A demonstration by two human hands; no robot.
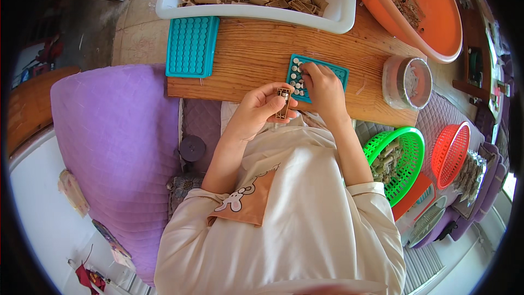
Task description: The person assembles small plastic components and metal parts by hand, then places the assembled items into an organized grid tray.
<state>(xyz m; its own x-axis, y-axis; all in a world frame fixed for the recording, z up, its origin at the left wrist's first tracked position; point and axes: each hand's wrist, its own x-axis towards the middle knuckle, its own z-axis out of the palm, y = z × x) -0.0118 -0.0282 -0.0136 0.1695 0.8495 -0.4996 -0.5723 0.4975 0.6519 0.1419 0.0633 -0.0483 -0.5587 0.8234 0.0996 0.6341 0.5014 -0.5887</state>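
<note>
My left hand (255, 110) is closed around a small brown plastic casing (282, 105), held upright just off the table's near edge. Its inner side faces up, and something shiny shows inside near the top. My right hand (327, 92) reaches over a small teal tray (339, 72) that holds several white round pieces (296, 76) in rows. Its thumb and fingers are pinched together at the tray; whatever is between them is hidden.
A wooden table (245, 49) carries a second teal tray (191, 46), a white bin (256, 12) of brown casings and a clear tub (397, 83). An orange basin (445, 27) stands far right. Green (417, 155) and red (452, 155) baskets are at right; a purple padded cover (117, 147) is at left.
</note>
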